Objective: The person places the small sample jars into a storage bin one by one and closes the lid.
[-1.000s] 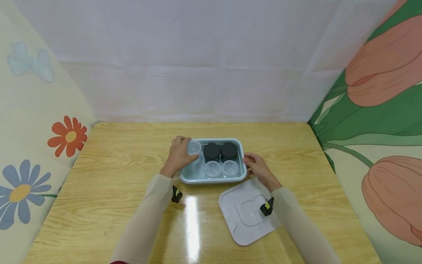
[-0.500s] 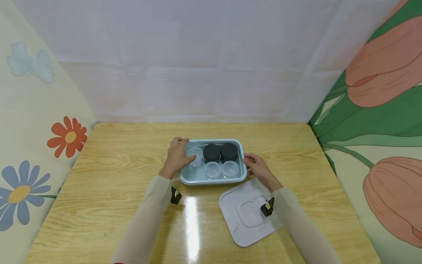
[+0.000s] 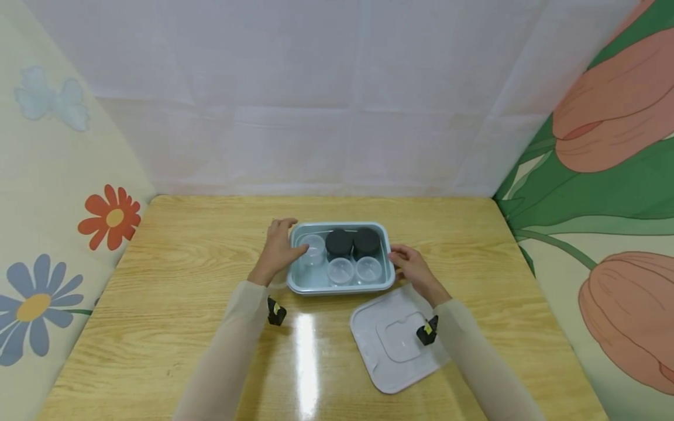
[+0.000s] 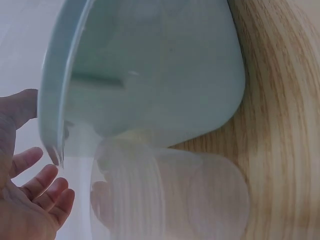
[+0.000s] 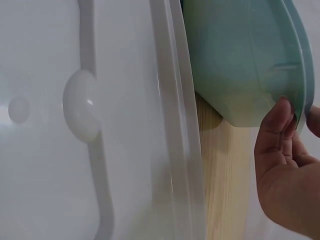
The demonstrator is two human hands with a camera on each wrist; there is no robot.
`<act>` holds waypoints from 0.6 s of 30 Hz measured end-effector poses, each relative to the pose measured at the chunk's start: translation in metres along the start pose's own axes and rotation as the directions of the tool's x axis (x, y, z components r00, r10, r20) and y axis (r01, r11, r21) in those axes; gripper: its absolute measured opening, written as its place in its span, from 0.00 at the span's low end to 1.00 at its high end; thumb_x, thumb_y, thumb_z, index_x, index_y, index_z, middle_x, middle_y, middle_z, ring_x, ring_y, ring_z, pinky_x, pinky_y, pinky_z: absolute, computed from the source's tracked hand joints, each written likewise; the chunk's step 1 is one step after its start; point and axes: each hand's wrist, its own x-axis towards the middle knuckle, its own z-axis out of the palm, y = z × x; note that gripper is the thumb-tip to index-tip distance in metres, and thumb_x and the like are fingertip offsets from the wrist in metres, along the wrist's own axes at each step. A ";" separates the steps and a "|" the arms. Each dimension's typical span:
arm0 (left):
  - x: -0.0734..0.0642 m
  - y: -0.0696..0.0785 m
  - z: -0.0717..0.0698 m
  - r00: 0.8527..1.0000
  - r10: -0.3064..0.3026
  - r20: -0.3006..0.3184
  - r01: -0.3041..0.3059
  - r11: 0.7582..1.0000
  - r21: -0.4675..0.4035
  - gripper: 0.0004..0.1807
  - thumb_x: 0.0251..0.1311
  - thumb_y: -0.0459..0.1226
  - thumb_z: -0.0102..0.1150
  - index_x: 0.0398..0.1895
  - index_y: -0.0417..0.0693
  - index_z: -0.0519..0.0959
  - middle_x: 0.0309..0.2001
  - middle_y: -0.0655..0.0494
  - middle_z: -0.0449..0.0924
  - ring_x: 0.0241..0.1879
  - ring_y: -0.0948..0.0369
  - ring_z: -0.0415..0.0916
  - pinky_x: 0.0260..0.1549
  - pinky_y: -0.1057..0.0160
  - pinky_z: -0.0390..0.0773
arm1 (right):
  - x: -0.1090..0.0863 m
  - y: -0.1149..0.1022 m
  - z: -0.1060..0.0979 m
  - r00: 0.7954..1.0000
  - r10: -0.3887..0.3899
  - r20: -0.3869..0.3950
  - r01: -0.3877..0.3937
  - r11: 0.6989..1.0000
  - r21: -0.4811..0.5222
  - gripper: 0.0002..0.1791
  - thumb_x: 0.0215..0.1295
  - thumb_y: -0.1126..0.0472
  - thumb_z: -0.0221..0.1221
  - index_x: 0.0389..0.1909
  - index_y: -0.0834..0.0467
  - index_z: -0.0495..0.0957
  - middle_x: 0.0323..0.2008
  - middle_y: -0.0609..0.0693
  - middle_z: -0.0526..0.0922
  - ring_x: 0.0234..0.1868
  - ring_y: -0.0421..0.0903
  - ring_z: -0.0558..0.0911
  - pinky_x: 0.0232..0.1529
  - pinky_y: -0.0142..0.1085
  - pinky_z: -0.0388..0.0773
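A light blue plastic container stands on the table. In it are two black round jars or lids at the back, two clear cups in front, and another clear cup at the left. My left hand is spread at the container's left end, its thumb over the rim and its fingers apart from the cup. In the left wrist view, one more clear cup stands outside, beside the container. My right hand pinches the container's right rim between thumb and fingers, as the right wrist view shows.
A white lid lies on the wooden table in front of the container, partly under the right wrist. White cloth hangs behind the table, and flower-printed panels stand at both sides.
My left hand has lowered a clear cup into the container's left back part, let go of it and drawn back to the left. The right hand has stayed at the rim.
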 end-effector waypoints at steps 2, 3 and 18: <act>-0.002 -0.001 -0.002 1.000 -0.016 0.006 0.016 1.000 -0.003 0.37 0.54 0.38 0.65 0.65 0.35 0.62 0.61 0.34 0.60 0.61 0.41 0.59 0.60 0.43 0.66 | 0.000 0.000 0.000 1.000 -0.001 0.002 0.001 1.000 0.001 0.21 0.73 0.62 0.48 0.63 0.65 0.67 0.42 0.51 0.79 0.30 0.38 0.77 0.28 0.31 0.77; -0.003 -0.001 -0.003 1.000 -0.023 0.007 0.023 1.000 -0.005 0.37 0.54 0.38 0.65 0.65 0.35 0.61 0.61 0.34 0.60 0.62 0.41 0.58 0.60 0.42 0.66 | -0.001 0.000 0.000 1.000 0.000 0.003 0.000 1.000 0.002 0.21 0.73 0.62 0.48 0.63 0.65 0.67 0.42 0.51 0.79 0.30 0.38 0.77 0.29 0.31 0.77; -0.021 -0.026 -0.021 0.996 -0.092 -0.006 0.091 0.993 -0.069 0.36 0.58 0.41 0.60 0.67 0.37 0.60 0.61 0.35 0.60 0.60 0.41 0.62 0.57 0.41 0.69 | 0.001 0.001 -0.002 1.000 0.018 0.004 -0.018 1.000 -0.025 0.22 0.73 0.60 0.48 0.64 0.65 0.66 0.48 0.57 0.78 0.34 0.39 0.76 0.32 0.32 0.77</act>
